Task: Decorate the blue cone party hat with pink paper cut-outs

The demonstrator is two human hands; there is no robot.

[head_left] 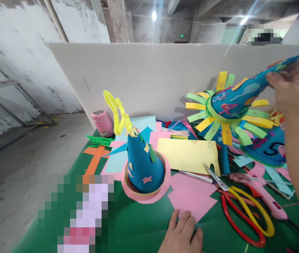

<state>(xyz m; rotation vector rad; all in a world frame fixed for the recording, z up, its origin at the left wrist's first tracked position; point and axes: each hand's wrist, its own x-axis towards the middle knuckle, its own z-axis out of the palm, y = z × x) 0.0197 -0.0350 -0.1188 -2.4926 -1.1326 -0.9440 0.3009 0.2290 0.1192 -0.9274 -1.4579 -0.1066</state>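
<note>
My right hand [294, 79], raised at the right, is closed round the narrow tip of a blue cone party hat [233, 100]. That hat tilts, with its brim of yellow and green paper loops turned left and down. My left hand [182, 233] lies palm down on the green table, fingers apart, fingertips at the edge of pink paper [191, 202]. Upright in front of me stands another blue cone hat [144, 168] with star stickers, a pink brim and a bent yellow pipe cleaner on top.
Scissors [225, 189] with red and yellow handles lie open, beside a pink hot glue gun [264, 189]. Behind are yellow paper [188, 154], a white marker [195, 176], green pipe cleaners [99, 141] and a pink canister [103, 123]. A white board [144, 77] closes off the back.
</note>
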